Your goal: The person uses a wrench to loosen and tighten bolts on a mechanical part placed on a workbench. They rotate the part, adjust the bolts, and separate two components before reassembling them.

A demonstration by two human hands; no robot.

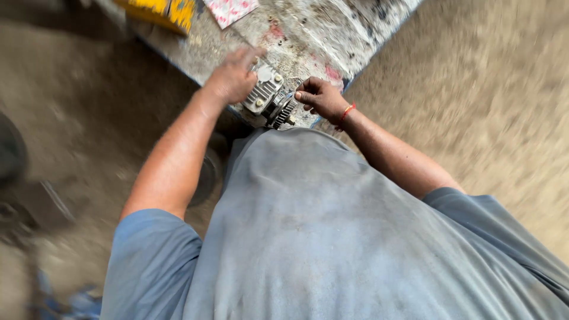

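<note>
A finned grey metal engine part [265, 90] with bolts on top lies at the near edge of a stained workbench [308, 35]. My left hand [232, 77] rests on its left side, fingers curled over the top. My right hand [318, 96], with a red thread on the wrist, pinches the darker ribbed piece [284, 111] at its right end. My grey shirt fills the lower part of the view.
A yellow object [160, 10] and a red-and-white patterned sheet [230, 9] lie at the far side of the bench. Dusty ground [474, 89] spreads right. A dark round shape [10, 151] and blurred clutter sit on the floor at left.
</note>
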